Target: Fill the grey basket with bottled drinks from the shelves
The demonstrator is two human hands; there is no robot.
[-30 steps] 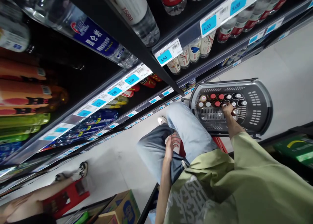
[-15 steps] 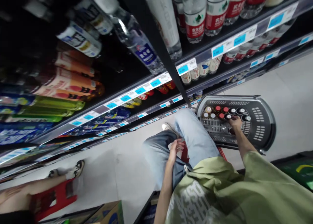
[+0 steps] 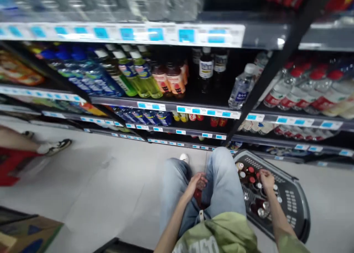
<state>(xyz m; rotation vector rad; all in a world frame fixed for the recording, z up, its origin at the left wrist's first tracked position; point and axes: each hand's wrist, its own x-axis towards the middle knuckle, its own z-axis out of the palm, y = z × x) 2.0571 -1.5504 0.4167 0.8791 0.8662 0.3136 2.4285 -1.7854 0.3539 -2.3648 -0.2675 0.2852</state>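
Observation:
A dark shopping basket (image 3: 297, 199) sits on the floor at my right, beside my knee. Upright bottles with red caps (image 3: 251, 169) and white caps crowd its far part. Dark bottles (image 3: 257, 205) lie in its nearer part, partly behind my forearm. Over the basket, my right hand (image 3: 267, 180) has its fingers pinched together at the top of a red-capped bottle (image 3: 258, 175); the hand hides part of it. My left hand (image 3: 197, 183) hangs loosely between my thighs with fingers apart and nothing in it. Something red shows beneath it.
Drink shelves (image 3: 210, 113) stand across the front, holding clear bottles (image 3: 242, 87), tea bottles (image 3: 175, 80) and red-capped water bottles (image 3: 293, 87). Another person's leg (image 3: 19, 139) and a red stool (image 3: 12, 168) are at the left. A cardboard box (image 3: 30, 234) stands lower left.
My view has swung left and levelled against the shelves. My right hand has shifted from the white-capped bottles toward the red-capped ones. My left hand stays between my thighs.

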